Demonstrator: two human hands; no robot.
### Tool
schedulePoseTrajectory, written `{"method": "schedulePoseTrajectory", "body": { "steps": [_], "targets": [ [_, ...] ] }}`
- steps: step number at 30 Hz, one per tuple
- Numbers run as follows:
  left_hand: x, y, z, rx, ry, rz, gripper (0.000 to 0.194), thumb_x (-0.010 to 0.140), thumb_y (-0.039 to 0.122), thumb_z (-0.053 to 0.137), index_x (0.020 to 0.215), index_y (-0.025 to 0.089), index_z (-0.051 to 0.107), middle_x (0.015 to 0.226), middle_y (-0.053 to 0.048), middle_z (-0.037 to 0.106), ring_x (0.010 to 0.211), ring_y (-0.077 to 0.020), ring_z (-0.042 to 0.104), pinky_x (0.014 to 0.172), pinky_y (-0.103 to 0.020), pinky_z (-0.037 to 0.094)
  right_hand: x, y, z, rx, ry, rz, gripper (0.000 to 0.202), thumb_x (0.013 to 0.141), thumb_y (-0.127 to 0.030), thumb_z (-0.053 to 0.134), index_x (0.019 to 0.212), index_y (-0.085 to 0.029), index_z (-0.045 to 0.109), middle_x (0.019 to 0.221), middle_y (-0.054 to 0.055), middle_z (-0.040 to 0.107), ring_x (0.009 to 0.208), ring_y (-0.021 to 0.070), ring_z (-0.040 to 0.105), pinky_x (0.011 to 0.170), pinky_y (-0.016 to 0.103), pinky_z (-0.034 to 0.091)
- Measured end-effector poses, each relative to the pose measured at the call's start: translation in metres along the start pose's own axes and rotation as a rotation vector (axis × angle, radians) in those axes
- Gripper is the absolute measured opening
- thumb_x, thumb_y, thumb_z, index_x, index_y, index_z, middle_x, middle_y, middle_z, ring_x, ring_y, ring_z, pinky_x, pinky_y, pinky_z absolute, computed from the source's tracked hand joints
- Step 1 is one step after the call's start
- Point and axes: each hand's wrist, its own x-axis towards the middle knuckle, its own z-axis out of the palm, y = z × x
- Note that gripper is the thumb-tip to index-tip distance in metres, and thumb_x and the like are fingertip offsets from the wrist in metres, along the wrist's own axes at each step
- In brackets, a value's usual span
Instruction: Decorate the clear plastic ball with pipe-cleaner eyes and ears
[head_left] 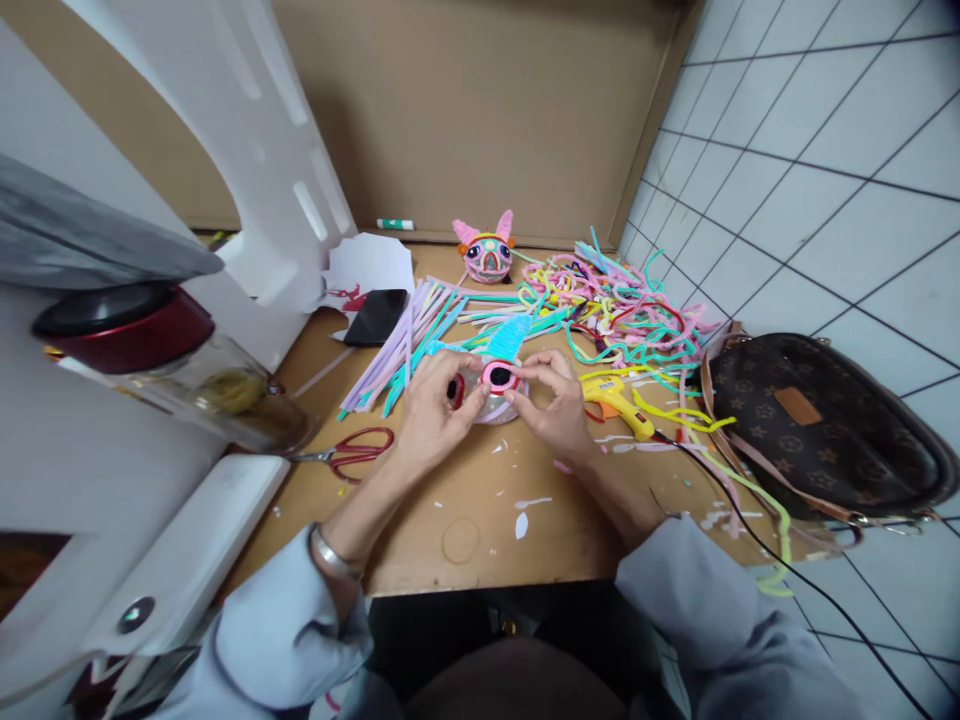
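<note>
Both hands meet over a clear, rounded craft piece [493, 410] near the middle of the table. On it is a pink and red ring with a black centre [500, 377], like an eye. My left hand [439, 405] is closed at the ring's left side, with a second red and dark eye partly hidden under its fingers. My right hand [553, 400] pinches the ring's right edge between thumb and fingers. A bright blue fuzzy ear-shaped piece [510, 338] sticks up behind the ring. Just right of my right hand lies a yellow glue gun [619, 405].
Pipe cleaners lie in a bundle [405, 345] and a tangled heap [615, 310]. A decorated animal-head craft [487, 250] stands behind. Red-handled scissors [360, 453], a black phone [377, 317] and a glass bottle [217, 390] are leftward; a brown bag [825, 420] sits right. A black cord [739, 510] crosses the table's right side.
</note>
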Motion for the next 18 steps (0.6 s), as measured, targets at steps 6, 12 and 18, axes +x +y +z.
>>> {"method": "schedulePoseTrajectory", "body": {
  "steps": [6, 12, 18],
  "targets": [
    [0.0017, 0.0027, 0.0003, -0.068, 0.026, 0.064, 0.011, 0.094, 0.029, 0.063, 0.098, 0.021, 0.068, 0.104, -0.007, 0.074, 0.101, -0.0241, 0.068, 0.091, -0.041, 0.052, 0.0021, 0.0025, -0.0013, 0.023, -0.022, 0.011, 0.016, 0.082, -0.031, 0.074, 0.097, -0.026, 0.076, 0.097, 0.005, 0.064, 0.099, 0.0243, 0.062, 0.092, 0.044, 0.048],
    [0.0025, 0.0053, -0.0025, 0.005, -0.005, 0.07, 0.014, 0.095, 0.031, 0.061, 0.1, 0.023, 0.071, 0.105, -0.007, 0.074, 0.1, -0.0236, 0.068, 0.09, -0.04, 0.052, 0.0035, 0.0025, -0.0037, 0.051, -0.066, 0.042, 0.019, 0.081, -0.029, 0.075, 0.1, -0.026, 0.077, 0.1, 0.006, 0.065, 0.099, 0.0247, 0.063, 0.091, 0.044, 0.05],
    [0.0029, 0.0028, -0.0049, 0.113, -0.033, 0.109, 0.015, 0.094, 0.029, 0.058, 0.1, 0.022, 0.07, 0.103, -0.007, 0.071, 0.1, -0.0244, 0.066, 0.088, -0.04, 0.05, 0.004, 0.0015, -0.0025, 0.067, -0.072, 0.003, 0.021, 0.082, -0.027, 0.074, 0.103, -0.026, 0.077, 0.099, 0.005, 0.065, 0.098, 0.0229, 0.063, 0.091, 0.041, 0.051]
  ]
}}
